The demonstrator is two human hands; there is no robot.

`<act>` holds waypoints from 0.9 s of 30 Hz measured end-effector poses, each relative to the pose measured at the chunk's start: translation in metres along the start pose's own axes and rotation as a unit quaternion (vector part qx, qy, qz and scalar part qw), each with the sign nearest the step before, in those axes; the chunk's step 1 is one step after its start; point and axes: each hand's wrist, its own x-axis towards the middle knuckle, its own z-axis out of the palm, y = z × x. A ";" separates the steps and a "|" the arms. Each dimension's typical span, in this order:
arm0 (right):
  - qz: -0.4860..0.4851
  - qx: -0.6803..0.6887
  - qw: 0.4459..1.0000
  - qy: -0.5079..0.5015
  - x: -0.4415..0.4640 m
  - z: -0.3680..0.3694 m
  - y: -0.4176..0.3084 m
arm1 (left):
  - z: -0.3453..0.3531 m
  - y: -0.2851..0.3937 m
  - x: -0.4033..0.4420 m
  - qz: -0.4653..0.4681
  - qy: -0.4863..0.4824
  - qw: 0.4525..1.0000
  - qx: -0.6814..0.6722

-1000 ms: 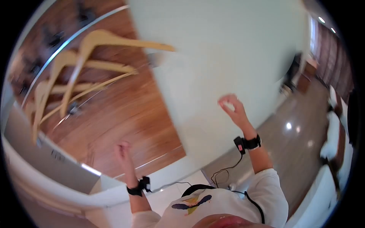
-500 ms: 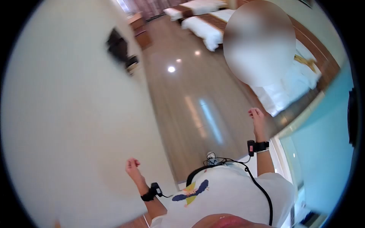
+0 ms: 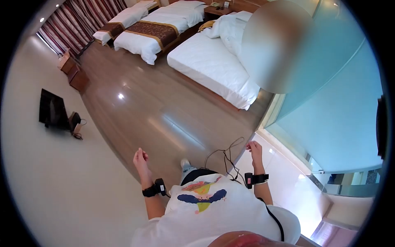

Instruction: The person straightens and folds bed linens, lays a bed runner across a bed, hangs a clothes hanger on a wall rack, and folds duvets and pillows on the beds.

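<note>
In the head view, my left hand (image 3: 140, 159) is held forward over the wooden floor, near the wall. Its fingers curl loosely, slightly apart, and nothing shows in them. My right hand (image 3: 255, 149) is raised at the right, by the boundary between wooden floor and white tile. Its half-bent fingers point left, with nothing in its grip. Each wrist wears a black strap with a small box, the left strap (image 3: 153, 189) and the right strap (image 3: 258, 179). A looped dark cable (image 3: 225, 153) hangs at my waist, left of my right hand.
A stripped bed (image 3: 210, 61) stands ahead, with a made bed (image 3: 144, 31) beyond. A television (image 3: 53, 109) hangs on the left wall. A frosted glass partition (image 3: 329, 119) rises on the right, beside white tiles (image 3: 284, 185). One person, blurred, is by the nearest bed.
My view has turned right, and the beds and television now sit further left in it. More glass and tile show at the right. Both hands remain raised without objects.
</note>
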 end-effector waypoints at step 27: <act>0.007 0.031 0.992 0.126 0.403 0.233 -0.127 | 0.282 -0.005 0.461 0.031 -0.123 0.988 0.089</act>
